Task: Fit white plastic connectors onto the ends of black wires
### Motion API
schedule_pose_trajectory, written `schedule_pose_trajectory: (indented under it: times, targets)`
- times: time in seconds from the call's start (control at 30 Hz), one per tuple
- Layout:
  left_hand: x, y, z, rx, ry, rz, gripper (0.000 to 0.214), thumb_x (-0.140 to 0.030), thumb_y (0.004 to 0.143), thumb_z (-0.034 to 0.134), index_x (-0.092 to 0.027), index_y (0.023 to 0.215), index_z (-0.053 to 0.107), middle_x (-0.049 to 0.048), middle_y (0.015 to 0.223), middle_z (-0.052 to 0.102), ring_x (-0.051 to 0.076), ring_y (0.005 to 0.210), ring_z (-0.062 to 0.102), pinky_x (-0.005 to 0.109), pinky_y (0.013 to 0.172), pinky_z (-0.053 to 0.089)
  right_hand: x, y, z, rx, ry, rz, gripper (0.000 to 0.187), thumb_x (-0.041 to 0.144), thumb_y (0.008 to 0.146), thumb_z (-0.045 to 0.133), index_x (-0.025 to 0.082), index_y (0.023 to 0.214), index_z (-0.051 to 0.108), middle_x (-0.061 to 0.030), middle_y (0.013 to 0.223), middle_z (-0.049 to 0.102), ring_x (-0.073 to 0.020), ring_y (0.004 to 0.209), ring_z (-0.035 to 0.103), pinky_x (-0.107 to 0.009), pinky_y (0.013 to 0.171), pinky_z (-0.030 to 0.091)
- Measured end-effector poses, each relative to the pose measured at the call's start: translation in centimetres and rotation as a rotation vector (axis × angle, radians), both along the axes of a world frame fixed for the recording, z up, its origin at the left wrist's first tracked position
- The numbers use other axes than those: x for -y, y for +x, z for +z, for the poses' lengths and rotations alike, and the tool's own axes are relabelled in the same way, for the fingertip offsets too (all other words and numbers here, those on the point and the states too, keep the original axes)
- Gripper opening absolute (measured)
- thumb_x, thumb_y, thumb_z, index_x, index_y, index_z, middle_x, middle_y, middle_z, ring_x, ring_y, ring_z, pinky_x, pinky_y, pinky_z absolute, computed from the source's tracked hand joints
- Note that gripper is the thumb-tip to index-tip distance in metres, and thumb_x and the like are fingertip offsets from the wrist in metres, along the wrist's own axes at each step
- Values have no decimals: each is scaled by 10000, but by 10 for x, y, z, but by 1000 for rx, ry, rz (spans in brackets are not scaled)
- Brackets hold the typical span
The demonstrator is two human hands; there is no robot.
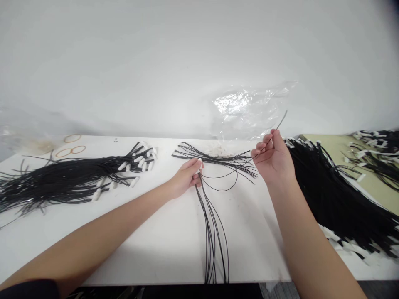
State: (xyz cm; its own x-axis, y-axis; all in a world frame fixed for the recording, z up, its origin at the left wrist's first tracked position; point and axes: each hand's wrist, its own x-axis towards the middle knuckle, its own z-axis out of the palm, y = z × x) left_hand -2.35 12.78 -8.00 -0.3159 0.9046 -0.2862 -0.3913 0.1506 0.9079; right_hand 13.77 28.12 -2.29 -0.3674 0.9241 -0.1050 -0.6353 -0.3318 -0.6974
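My left hand [187, 176] is closed in a pinch on the white ends of a few thin black cords [215, 232] that trail down to the table's front edge. My right hand [274, 160] is raised a little and pinches a single black cord [279, 123] that sticks up past my fingers. Between my hands lie several loose black cords [218, 160] fanned across the white table [162, 236], with a small heap of white plastic tips [218, 149] behind them.
A big pile of black cords with white tips [71, 178] lies at the left, with rubber bands [71, 145] behind it. A dense heap of black cords [336, 195] fills the right side. A clear plastic bag [249, 108] stands against the wall.
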Motion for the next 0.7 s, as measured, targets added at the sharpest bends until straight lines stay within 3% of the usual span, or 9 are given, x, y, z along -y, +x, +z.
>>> schedule_pose_trajectory:
  times: [0.17,0.37,0.53,0.7]
  targets:
    - [0,0,-1,-5,6,7,213,-380,837,515,-177,783,481,-39,615,393,38,413,305,204,434,374,10,2,2,281,134,208,242,295,623,716,180,736,535,67,647,484,-22,448,370,-183,361,230]
    - [1,1,1,-7,20,2,207,-380,851,490,-184,786,475,-45,602,373,41,415,303,202,434,370,26,-2,-5,737,393,559,233,362,664,683,150,691,590,18,620,515,-8,410,271,-201,392,199]
    - [1,1,2,-14,24,14,203,-369,854,490,-183,777,467,-45,602,363,41,427,307,195,437,374,28,-5,-15,992,514,631,270,424,678,644,157,715,633,-22,689,558,-23,443,287,-199,395,206]
    - [0,1,2,-8,30,18,192,-367,842,510,-184,794,479,-42,622,385,39,432,317,191,431,379,27,-6,-18,1104,582,597,296,455,690,612,160,681,632,-31,679,556,-36,462,303,-196,401,216]
